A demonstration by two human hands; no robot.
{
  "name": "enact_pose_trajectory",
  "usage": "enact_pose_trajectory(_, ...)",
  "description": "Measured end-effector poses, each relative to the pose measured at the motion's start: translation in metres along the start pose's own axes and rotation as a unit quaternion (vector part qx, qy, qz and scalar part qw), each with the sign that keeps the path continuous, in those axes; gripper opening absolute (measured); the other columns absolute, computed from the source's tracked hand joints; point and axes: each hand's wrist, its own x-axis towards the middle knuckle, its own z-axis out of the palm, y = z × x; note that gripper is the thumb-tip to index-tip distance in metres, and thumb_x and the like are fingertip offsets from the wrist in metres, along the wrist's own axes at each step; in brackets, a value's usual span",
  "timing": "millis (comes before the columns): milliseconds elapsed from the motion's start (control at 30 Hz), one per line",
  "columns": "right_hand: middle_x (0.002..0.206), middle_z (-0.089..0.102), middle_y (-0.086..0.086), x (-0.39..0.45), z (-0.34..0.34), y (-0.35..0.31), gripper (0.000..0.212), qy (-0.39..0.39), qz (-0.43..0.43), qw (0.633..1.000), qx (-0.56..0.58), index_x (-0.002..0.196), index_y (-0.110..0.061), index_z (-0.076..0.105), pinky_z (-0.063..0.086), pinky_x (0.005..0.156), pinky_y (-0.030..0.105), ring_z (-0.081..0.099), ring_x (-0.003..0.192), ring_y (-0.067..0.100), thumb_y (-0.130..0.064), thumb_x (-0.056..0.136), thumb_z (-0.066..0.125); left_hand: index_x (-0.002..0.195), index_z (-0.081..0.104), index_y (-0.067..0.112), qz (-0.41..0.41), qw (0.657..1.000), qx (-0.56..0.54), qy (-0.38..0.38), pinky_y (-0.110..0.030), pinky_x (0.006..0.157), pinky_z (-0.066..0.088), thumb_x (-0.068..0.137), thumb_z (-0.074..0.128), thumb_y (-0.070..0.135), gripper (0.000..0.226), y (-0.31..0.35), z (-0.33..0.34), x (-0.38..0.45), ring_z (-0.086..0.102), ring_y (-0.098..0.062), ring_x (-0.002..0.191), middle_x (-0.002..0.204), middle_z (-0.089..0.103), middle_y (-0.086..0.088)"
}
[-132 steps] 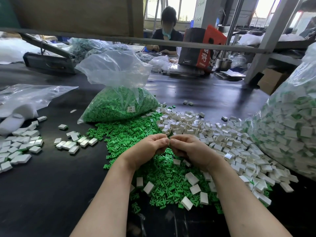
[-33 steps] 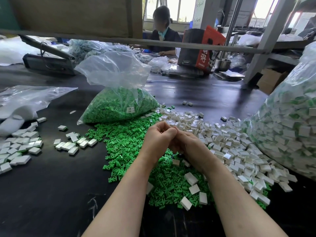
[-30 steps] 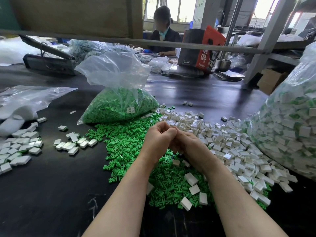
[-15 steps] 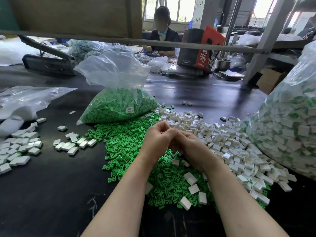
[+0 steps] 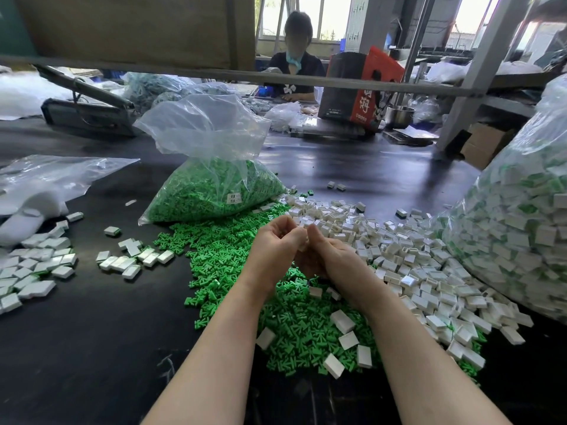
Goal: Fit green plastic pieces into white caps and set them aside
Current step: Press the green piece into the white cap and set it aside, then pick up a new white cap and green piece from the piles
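My left hand (image 5: 276, 243) and my right hand (image 5: 329, 256) are pressed together above a loose heap of green plastic pieces (image 5: 221, 256). Their fingertips pinch a small white cap (image 5: 304, 240), mostly hidden between the fingers. I cannot see a green piece in either hand. A heap of white caps (image 5: 399, 250) spreads to the right of my hands. A few white caps (image 5: 342, 322) lie on the green heap near my forearms. Caps set aside (image 5: 129, 259) lie in a small group to the left, with more (image 5: 33, 265) at the left edge.
An open clear bag of green pieces (image 5: 211, 185) stands behind the heap. A large clear bag of fitted caps (image 5: 515, 228) fills the right side. A crumpled clear bag (image 5: 46, 179) lies far left. Another person (image 5: 296, 56) sits across the black table (image 5: 92, 332).
My hands stay locked together in the same spot; the fingertips have parted slightly and a bit of white cap now shows between them. 4.4 s ago they were lower and nearer me.
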Motion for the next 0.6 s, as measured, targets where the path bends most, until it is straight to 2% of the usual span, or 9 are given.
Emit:
enact_pose_trajectory(100, 0.057, 0.062, -0.008, 0.0, -0.001, -0.001, 0.056, 0.002, -0.016, 1.0, 0.012, 0.082, -0.002, 0.061, 0.04, 0.05, 0.01, 0.051, 0.05, 0.001, -0.047, 0.098, 0.034, 0.067, 0.048, 0.016, -0.012, 0.999, 0.02, 0.031, -0.028, 0.06, 0.044, 0.089, 0.056, 0.005, 0.026, 0.0, -0.013, 0.003, 0.055, -0.018, 0.063, 0.07, 0.059, -0.012)
enact_pose_trajectory(233, 0.059, 0.059, -0.005, 0.001, -0.002, 0.001, 0.051, 0.022, -0.027, 0.999, 0.013, 0.077, -0.006, 0.061, 0.037, 0.048, 0.011, 0.048, 0.049, 0.002, -0.049, 0.093, 0.037, 0.072, 0.055, 0.012, -0.004, 0.991, 0.088, 0.102, -0.02, 0.054, 0.05, 0.089, 0.059, 0.006, 0.019, 0.006, -0.046, 0.003, 0.067, -0.013, 0.063, 0.075, 0.072, -0.01)
enact_pose_trajectory(300, 0.061, 0.056, 0.0, 0.001, -0.003, 0.002, 0.05, 0.029, -0.03, 0.999, 0.004, 0.077, -0.007, 0.061, 0.037, 0.049, 0.012, 0.048, 0.05, 0.004, -0.048, 0.094, 0.039, 0.074, 0.06, 0.011, 0.004, 0.972, 0.158, 0.175, -0.029, 0.059, 0.054, 0.087, 0.063, 0.01, 0.013, 0.008, -0.068, 0.001, 0.069, -0.019, 0.069, 0.076, 0.071, -0.01)
enact_pose_trajectory(367, 0.06, 0.056, -0.001, 0.001, -0.003, 0.003, 0.05, 0.039, -0.033, 0.999, -0.019, 0.076, -0.008, 0.061, 0.038, 0.048, 0.014, 0.047, 0.051, 0.005, -0.05, 0.092, 0.04, 0.077, 0.064, 0.014, 0.006, 0.929, 0.269, 0.255, -0.032, 0.063, 0.053, 0.085, 0.065, 0.017, 0.009, 0.008, -0.09, -0.003, 0.067, -0.025, 0.073, 0.075, 0.069, -0.005)
enact_pose_trajectory(467, 0.056, 0.055, -0.006, 0.002, -0.004, 0.002, 0.044, 0.067, -0.053, 0.995, -0.059, 0.075, -0.011, 0.062, 0.04, 0.044, 0.017, 0.047, 0.048, 0.006, -0.043, 0.099, 0.043, 0.083, 0.067, 0.018, -0.041, 0.836, 0.405, 0.369, -0.032, 0.066, 0.044, 0.082, 0.062, 0.019, 0.005, 0.006, -0.116, -0.007, 0.06, -0.031, 0.077, 0.081, 0.07, -0.008)
enact_pose_trajectory(533, 0.055, 0.055, -0.005, 0.002, -0.005, 0.001, 0.038, 0.094, -0.075, 0.989, -0.085, 0.073, -0.014, 0.062, 0.041, 0.047, 0.019, 0.047, 0.048, 0.011, -0.034, 0.102, 0.046, 0.089, 0.069, 0.02, -0.088, 0.798, 0.438, 0.404, -0.037, 0.078, 0.041, 0.082, 0.061, 0.019, 0.01, 0.004, -0.126, -0.009, 0.06, -0.035, 0.089, 0.09, 0.07, -0.01)
enact_pose_trajectory(600, 0.058, 0.054, 0.0, 0.003, -0.006, 0.0, 0.031, 0.118, -0.091, 0.982, -0.113, 0.073, -0.016, 0.061, 0.04, 0.054, 0.03, 0.047, 0.054, 0.017, -0.027, 0.101, 0.051, 0.091, 0.068, 0.023, -0.127, 0.775, 0.456, 0.417, -0.04, 0.088, 0.035, 0.082, 0.061, 0.019, 0.012, 0.001, -0.129, -0.009, 0.058, -0.037, 0.102, 0.097, 0.07, -0.01)
